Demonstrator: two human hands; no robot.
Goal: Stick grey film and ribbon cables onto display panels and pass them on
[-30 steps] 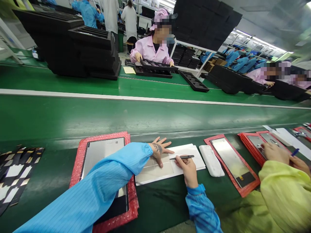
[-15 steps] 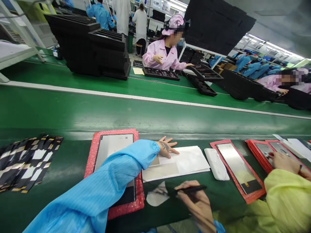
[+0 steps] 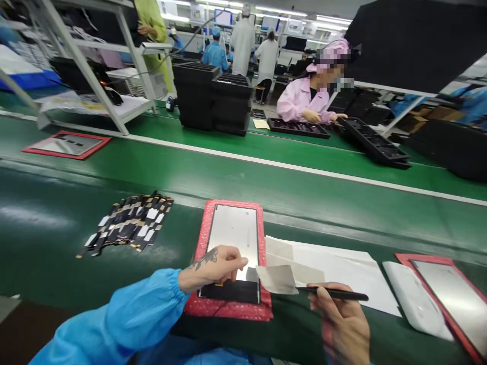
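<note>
In my right hand point(image 3: 344, 319) are slim black tweezers point(image 3: 348, 294), their tip at the edge of a thin greyish sheet point(image 3: 277, 280). That sheet hangs over the right side of a screen panel point(image 3: 236, 228) with a silver back and a black strip at its near end. Red bubble wrap point(image 3: 203, 233) lies under the panel. My left hand point(image 3: 216, 263) is over the panel's lower left, fingers curled together; whatever is between them, if anything, is hidden. White paper sheets point(image 3: 342, 263) with greyish pieces lie right of the panel.
A pile of black flex strips point(image 3: 133, 223) lies to the left. On the right are a white padded packet point(image 3: 414, 299) and another panel point(image 3: 456, 289) on red wrap. Across the green bench, a person in pink point(image 3: 304, 99) handles black trays point(image 3: 375, 142).
My left hand has left the paper and curled over the panel. My right hand has raised the tweezers with the greyish sheet at their tip. The view has swung left.
</note>
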